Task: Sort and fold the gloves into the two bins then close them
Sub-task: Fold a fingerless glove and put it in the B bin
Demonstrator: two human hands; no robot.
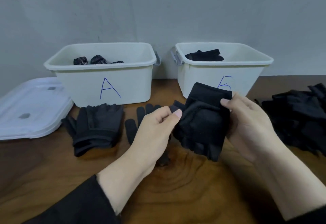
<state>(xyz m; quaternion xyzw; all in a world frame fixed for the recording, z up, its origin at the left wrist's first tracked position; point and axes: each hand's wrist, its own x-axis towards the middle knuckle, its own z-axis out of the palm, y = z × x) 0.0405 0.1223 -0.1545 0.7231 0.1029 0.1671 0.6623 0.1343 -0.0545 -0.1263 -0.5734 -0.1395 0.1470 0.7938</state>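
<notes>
A black fingerless glove (202, 121) hangs above the table between both hands. My left hand (155, 128) pinches its thumb flap, and my right hand (247, 117) grips its cuff edge. Bin A (105, 82) stands open at the back left with rolled patterned gloves (91, 60) inside. Bin B (220, 64) stands open at the back right and holds folded black gloves (206, 55). A folded black pair (95, 126) lies in front of bin A. Another full-finger glove (139, 116) lies partly hidden under my left hand.
A heap of black gloves (299, 117) lies at the right edge of the wooden table (176, 179). Two white lids (30, 107) are stacked at the far left. A grey wall stands right behind the bins.
</notes>
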